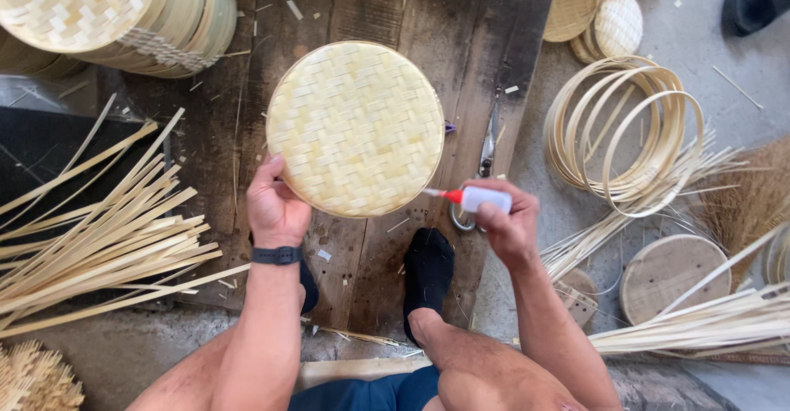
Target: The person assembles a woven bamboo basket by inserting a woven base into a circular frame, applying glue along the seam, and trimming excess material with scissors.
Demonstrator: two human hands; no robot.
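Note:
A round woven bamboo tray (355, 127) lies on a dark wooden board (469, 41). My left hand (275, 207) grips its lower left rim. My right hand (506, 222) holds a small white glue bottle (484, 199) with a red nozzle, whose tip touches the tray's lower right rim. A dark watch band circles my left wrist. My foot in a black sock (428, 271) rests on the board just below the tray.
A stack of woven trays (123, 12) stands at top left. Loose bamboo strips (107, 238) fan out on the left. Bamboo hoops (629, 131) lie on the right beside scissors (487, 156), round wooden discs (673, 275) and more strips (699, 320).

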